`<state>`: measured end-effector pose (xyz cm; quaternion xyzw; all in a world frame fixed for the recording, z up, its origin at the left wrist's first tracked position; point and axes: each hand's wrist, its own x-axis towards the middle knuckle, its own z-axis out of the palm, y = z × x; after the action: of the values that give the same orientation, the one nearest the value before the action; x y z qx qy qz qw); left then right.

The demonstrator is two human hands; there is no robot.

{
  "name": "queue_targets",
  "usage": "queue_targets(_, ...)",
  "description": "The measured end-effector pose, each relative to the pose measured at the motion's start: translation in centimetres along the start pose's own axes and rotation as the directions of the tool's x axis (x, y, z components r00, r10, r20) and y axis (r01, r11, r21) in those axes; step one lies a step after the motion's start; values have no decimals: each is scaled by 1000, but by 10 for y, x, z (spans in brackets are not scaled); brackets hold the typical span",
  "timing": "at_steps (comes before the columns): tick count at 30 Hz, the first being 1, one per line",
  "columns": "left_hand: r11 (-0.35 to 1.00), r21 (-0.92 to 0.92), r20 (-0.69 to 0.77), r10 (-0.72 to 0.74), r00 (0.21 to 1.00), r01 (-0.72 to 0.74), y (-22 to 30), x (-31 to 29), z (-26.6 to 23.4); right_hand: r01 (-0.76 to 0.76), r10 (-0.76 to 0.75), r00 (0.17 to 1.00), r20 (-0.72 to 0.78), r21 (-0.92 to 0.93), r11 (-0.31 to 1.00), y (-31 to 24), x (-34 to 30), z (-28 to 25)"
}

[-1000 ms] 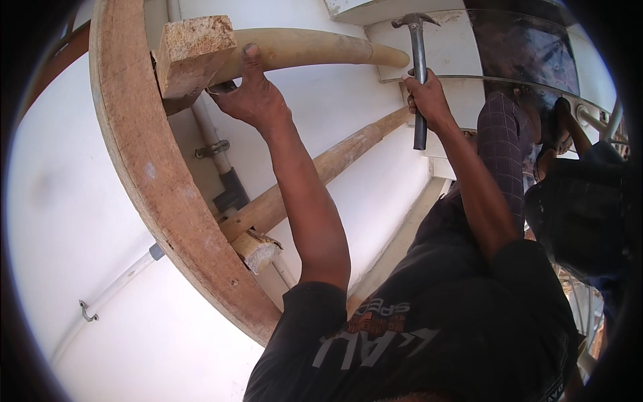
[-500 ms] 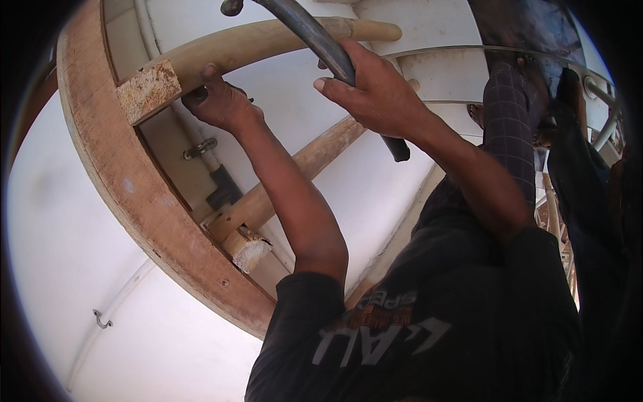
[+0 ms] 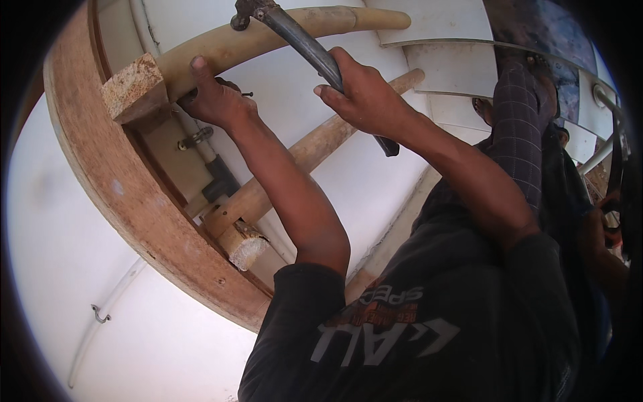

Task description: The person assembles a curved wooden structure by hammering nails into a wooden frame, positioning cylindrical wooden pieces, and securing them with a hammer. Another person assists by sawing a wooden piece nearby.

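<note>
My right hand (image 3: 365, 97) is closed round the dark handle of a claw hammer (image 3: 305, 47). The hammer's head is raised at the upper left, above a thick bamboo pole (image 3: 268, 37), and its handle end sticks out below my hand. My left hand (image 3: 218, 100) grips the pole from below near its left end, thumb up against its side. A small dark nail-like piece (image 3: 247, 94) pokes out beside these fingers; whether I hold it is unclear. Right at that pole end sits a rough-cut wooden block (image 3: 136, 90), against a curved wooden beam (image 3: 110, 164).
A second bamboo pole (image 3: 321, 144) runs below, with another cut block (image 3: 246, 249) at its end. Pipes with a clamp (image 3: 194, 139) line the white wall behind. Another person's checked trouser leg (image 3: 516, 127) and a hand (image 3: 599, 258) are on the right.
The hammer and my right hand have shifted slightly left and down, bringing the hammer's head further into view. My left hand stays at the pole. The other person's hand has appeared at the right.
</note>
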<state>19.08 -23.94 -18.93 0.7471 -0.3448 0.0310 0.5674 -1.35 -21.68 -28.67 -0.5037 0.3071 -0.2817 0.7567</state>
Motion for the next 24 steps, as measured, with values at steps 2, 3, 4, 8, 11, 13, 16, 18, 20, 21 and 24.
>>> queue_targets(2, 999, -13, 70, 45, 997, -44, 0, 0, -2, 44, -44, 999, -31, -16, 999, 4, 3, 2)
queue_targets(3, 999, -10, 70, 46, 997, -45, 1, 0, -3, 83, -81, 992, -100, 20, 996, 6, 2, 4)
queue_targets(4, 999, -7, 69, 46, 997, -46, 1, -1, -4, 66, -58, 989, -137, 56, 996, 7, 2, 7)
queue_targets(8, 999, 44, 18, -25, 1000, 24, 2, 0, -8, 12, -12, 1000, 10, -12, 1000, 9, -1, 9)
queue_targets(11, 1000, 21, 71, 2, 997, -4, -1, 3, -11, 36, -36, 999, -1, -40, 999, 10, 0, 1)
queue_targets(13, 1000, 28, 75, 11, 997, -13, -2, 5, -16, 11, -10, 996, 91, -3, 1000, 9, -2, -2)
queue_targets(16, 1000, 15, 56, 8, 998, -9, -6, 7, -16, -4, 5, 1000, 4, -61, 998, 5, -2, -3)
queue_targets(18, 999, 19, 89, 46, 995, -47, -6, 7, -17, -27, 27, 1000, 12, 12, 1000, 1, -1, 4)
queue_targets(20, 998, 56, 36, 2, 999, -4, -4, 4, -18, -67, 66, 995, 77, 17, 998, 2, -2, 7)
queue_targets(21, 997, 78, 23, -15, 1000, 13, -3, 3, -18, -24, 24, 999, 35, 5, 1000, 4, -2, 7)
queue_targets(24, 997, 70, 13, -29, 1000, 28, -3, 3, -19, -9, 0, 997, -77, -112, 994, 34, 2, -22)
